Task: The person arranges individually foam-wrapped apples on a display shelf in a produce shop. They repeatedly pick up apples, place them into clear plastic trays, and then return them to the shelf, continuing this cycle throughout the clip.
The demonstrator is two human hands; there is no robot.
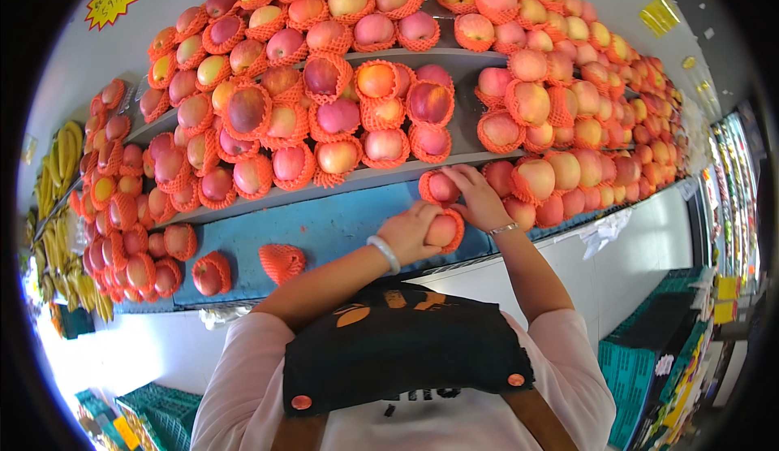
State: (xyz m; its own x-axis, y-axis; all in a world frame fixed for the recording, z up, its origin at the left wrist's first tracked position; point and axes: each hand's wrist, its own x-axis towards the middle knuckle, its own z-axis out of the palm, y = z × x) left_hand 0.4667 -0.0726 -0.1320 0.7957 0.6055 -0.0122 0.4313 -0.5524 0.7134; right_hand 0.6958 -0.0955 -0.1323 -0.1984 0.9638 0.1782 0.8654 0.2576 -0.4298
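Observation:
My left hand (411,232), with a pale bangle at the wrist, grips an apple in a red foam net (443,232) over the front of the blue shelf liner (347,213). Just behind it, my right hand (478,198) rests its fingers on a second netted apple (439,187) that sits on the liner; whether the fingers close round it I cannot tell. An empty-looking foam net (282,262) lies farther left, and a netted apple (210,273) stands beyond it.
Tiers of netted apples (338,155) rise behind on grey shelves (280,192). More apples (535,180) are piled right of my right hand. Bananas (61,159) hang at far left. Green crates (630,359) stand at lower right, others (161,411) at lower left.

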